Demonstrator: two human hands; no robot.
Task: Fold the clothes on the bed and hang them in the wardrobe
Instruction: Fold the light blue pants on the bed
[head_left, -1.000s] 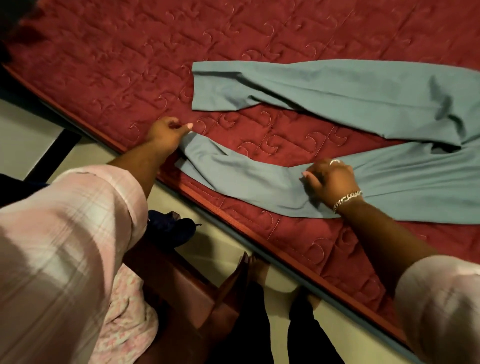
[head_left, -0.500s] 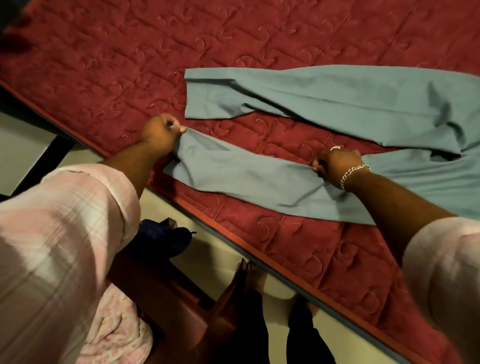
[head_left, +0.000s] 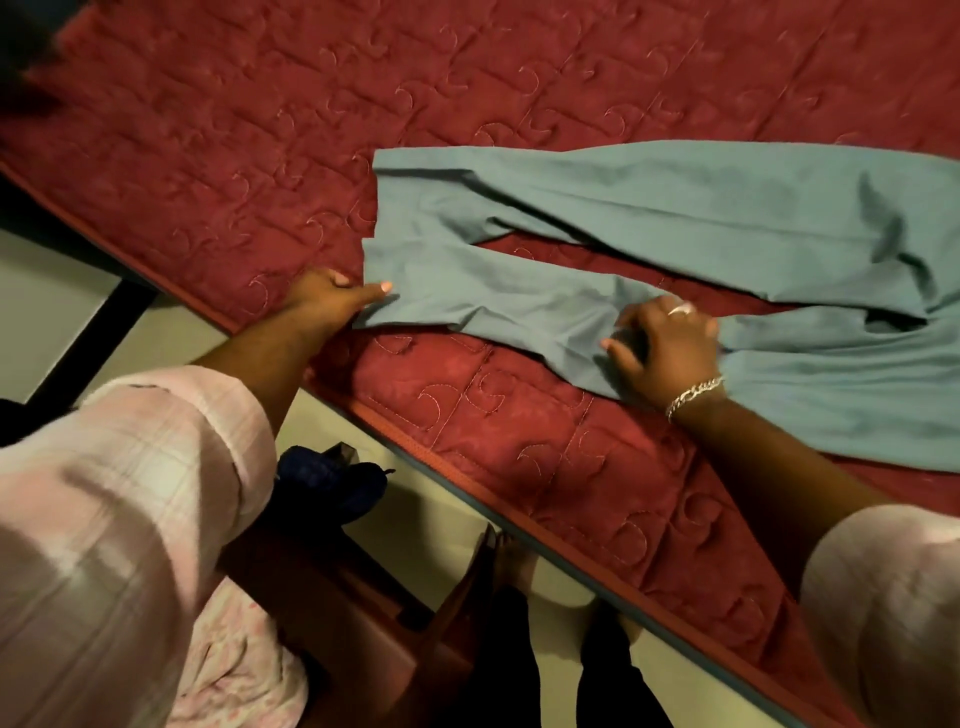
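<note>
A pair of grey-blue trousers (head_left: 701, 208) lies spread on the red quilted bed (head_left: 260, 130), legs pointing left. The near leg (head_left: 493, 291) now lies close beside the far leg, their hems touching at the left. My left hand (head_left: 332, 301) pinches the hem corner of the near leg. My right hand (head_left: 665, 343), with a ring and a bracelet, grips the fabric of the same leg about halfway along, where it bunches into a fold.
The bed's edge (head_left: 467, 483) runs diagonally from upper left to lower right. Below it are a pale floor, a dark blue item (head_left: 332, 483), a brown wooden piece (head_left: 322, 623) and my feet. A pink patterned cloth (head_left: 234, 670) lies at the bottom left.
Both hands have carried the near trouser leg away from the bed's edge towards the far leg. The gap between the two legs has nearly closed at the hems.
</note>
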